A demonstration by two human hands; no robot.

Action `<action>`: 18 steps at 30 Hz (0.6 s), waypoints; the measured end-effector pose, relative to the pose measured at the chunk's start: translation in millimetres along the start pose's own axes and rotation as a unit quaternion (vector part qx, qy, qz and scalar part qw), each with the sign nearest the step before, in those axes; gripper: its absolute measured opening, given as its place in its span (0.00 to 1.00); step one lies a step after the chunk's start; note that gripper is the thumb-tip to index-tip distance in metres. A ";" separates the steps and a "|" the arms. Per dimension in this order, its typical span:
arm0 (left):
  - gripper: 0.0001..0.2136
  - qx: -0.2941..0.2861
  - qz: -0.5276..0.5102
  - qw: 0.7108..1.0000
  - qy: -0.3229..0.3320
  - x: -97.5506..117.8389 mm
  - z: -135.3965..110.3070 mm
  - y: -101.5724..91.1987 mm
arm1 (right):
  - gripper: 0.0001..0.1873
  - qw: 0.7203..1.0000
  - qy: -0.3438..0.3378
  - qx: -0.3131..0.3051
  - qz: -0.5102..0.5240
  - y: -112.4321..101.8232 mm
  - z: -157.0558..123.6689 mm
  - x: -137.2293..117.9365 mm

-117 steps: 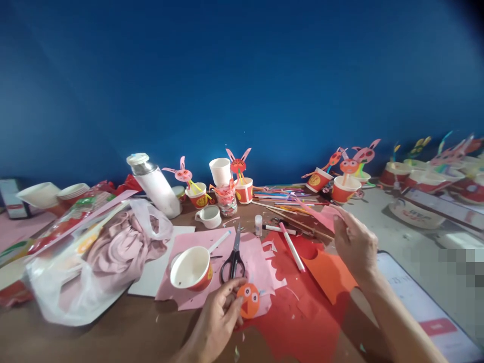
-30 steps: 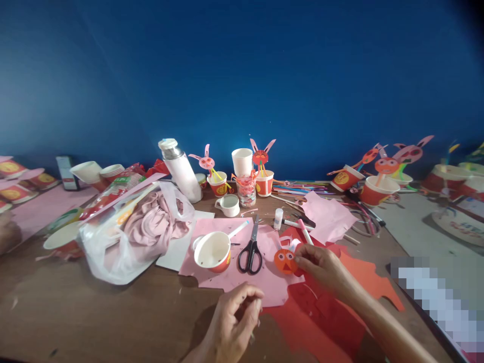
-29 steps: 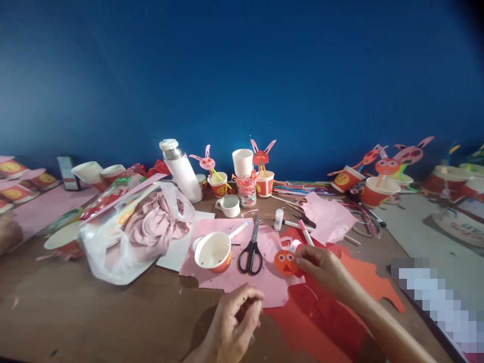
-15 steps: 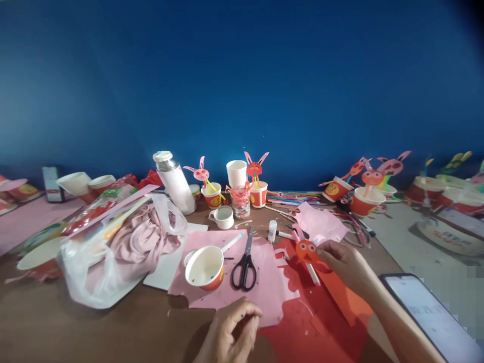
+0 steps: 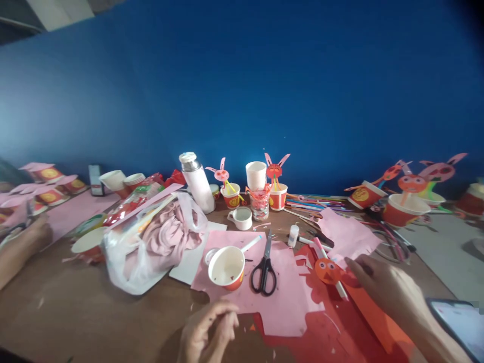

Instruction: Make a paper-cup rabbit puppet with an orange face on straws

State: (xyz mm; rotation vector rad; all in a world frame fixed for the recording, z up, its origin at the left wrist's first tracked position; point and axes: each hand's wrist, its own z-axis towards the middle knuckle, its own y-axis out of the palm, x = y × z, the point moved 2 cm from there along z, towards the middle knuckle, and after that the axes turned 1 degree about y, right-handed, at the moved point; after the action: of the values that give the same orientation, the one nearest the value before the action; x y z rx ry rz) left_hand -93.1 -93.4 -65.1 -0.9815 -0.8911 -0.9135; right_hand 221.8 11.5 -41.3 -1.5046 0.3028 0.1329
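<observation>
My left hand is low at the table's near edge, fingers curled against the thumb; I cannot make out anything in them. My right hand reaches over the red paper, fingers stretched out and ending just right of an orange paper face. That face lies on a pink marker. Black scissors rest on a pink sheet, with a red paper cup on its side to their left. A small glue bottle stands behind.
A plastic bag of pink cloth and a steel flask take up the left. Bunny cups line the blue wall, with more at the right. A phone lies bottom right. Another person's hand works far left.
My right hand carried the orange face rightwards onto the marker and now lies beside it with its fingers out. The left hand stayed curled near the edge. The view swung left.
</observation>
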 end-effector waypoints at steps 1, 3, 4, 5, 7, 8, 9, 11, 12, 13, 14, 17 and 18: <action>0.07 0.044 0.008 0.999 0.011 -3.1 3.1 -10.3 | 0.20 1.000 0.001 0.019 -0.004 -1.6 -1.5 -1.8; 0.08 0.127 0.041 0.991 0.032 -8.3 12.4 -26.4 | 0.20 0.999 -0.015 0.047 0.013 -1.3 -6.5 -9.1; 0.15 0.133 0.067 0.988 0.035 -10.4 18.3 -30.1 | 0.19 0.998 -0.029 0.054 0.032 0.8 -10.0 -14.1; 0.23 0.125 0.086 0.988 0.031 -12.0 24.5 -30.9 | 0.19 0.996 -0.046 0.056 0.054 4.1 -14.0 -19.6; 0.32 0.073 0.103 0.992 0.022 -13.4 35.6 -25.4 | 0.18 0.990 -0.093 0.044 0.099 13.8 -22.2 -31.2; 0.35 0.053 0.103 0.993 0.019 -13.1 39.8 -21.1 | 0.18 0.985 -0.122 0.036 0.116 19.5 -26.0 -36.5; 0.36 0.036 0.103 0.994 0.016 -12.5 43.0 -16.7 | 0.18 0.980 -0.151 0.028 0.128 25.2 -29.4 -41.1; 0.32 0.007 0.104 0.994 0.011 -10.9 46.8 -9.7 | 0.17 0.968 -0.208 0.018 0.138 35.5 -34.2 -47.3; 0.29 -0.002 0.110 0.994 0.011 -10.2 47.7 -7.8 | 0.17 0.964 -0.227 0.017 0.139 39.6 -35.7 -48.9; 0.27 -0.008 0.119 0.993 0.018 -9.3 48.0 -7.1 | 0.17 0.961 -0.240 0.019 0.139 42.7 -36.6 -49.6; 0.25 -0.009 0.132 0.991 0.037 -8.1 48.0 -7.4 | 0.17 0.959 -0.247 0.019 0.136 45.1 -37.1 -49.7; 0.27 -0.014 0.170 0.973 0.154 -1.0 46.6 -9.5 | 0.17 0.956 -0.261 -0.008 0.135 48.8 -37.8 -49.7; 0.29 -0.023 0.175 0.964 0.200 2.4 46.0 -9.4 | 0.17 0.954 -0.265 -0.021 0.136 49.4 -38.1 -50.1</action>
State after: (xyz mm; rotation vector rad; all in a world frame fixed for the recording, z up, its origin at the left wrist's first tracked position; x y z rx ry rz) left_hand -109.8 -53.5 -46.7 -0.9139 -0.3422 -0.7913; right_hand 156.1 -18.0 -76.2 -1.4037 0.0700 0.7526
